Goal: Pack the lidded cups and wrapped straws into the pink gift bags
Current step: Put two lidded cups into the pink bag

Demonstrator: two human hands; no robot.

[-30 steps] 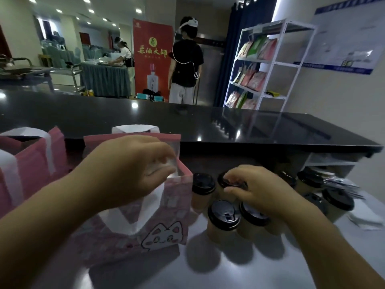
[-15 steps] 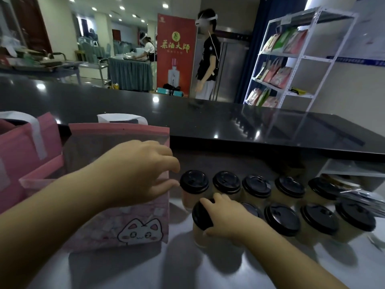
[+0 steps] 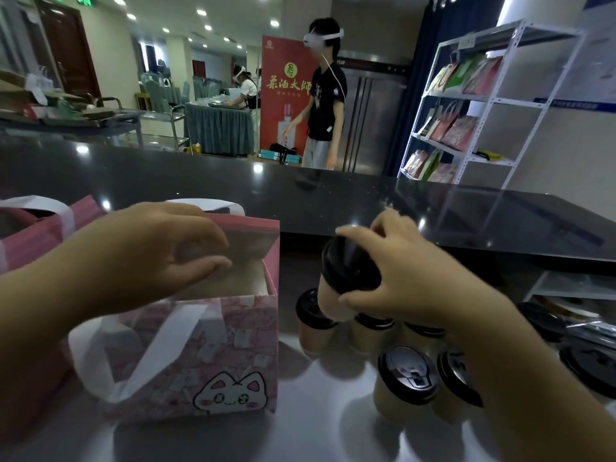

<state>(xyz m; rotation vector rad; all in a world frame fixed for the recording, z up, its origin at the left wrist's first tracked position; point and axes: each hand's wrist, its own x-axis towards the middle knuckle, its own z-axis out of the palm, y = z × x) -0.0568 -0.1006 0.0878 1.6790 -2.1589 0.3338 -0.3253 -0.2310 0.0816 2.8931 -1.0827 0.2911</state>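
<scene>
Where the pale surface (image 3: 300, 431) lies closest to me, at 5 o'clock, a cluster of tan cups (image 3: 408, 375) with black lids stands upright, packed side by side. At 7 o'clock, just beside the cluster, sits a pink gift bag (image 3: 213, 358). It has a white cartoon cat on its front, and a white ribbon handle (image 3: 143, 355) has flopped down over that face. The bag's mouth is open.

My left hand (image 3: 150, 261) hangs over that open mouth at 9 o'clock, fingers released and loosely spread, holding nothing. I cannot tell whether they brush the rim. My right hand (image 3: 413, 285), at 3 o'clock, is grasping one lidded cup (image 3: 348, 268) from above, fingers curled round its black lid. This cup is lifted above the others and tilted. It is just to the right of the bag and outside it.

A second pink bag (image 3: 30, 241) with a white handle stands at 10 o'clock, behind my left forearm. Beyond it runs a dark glossy counter (image 3: 333, 201). Farther off, at 12 o'clock, a person (image 3: 325, 105) in a black shirt and a white headset stands before a red banner (image 3: 283, 95). A white shelf rack (image 3: 493, 105) holding coloured bags rises at 2 o'clock.
</scene>
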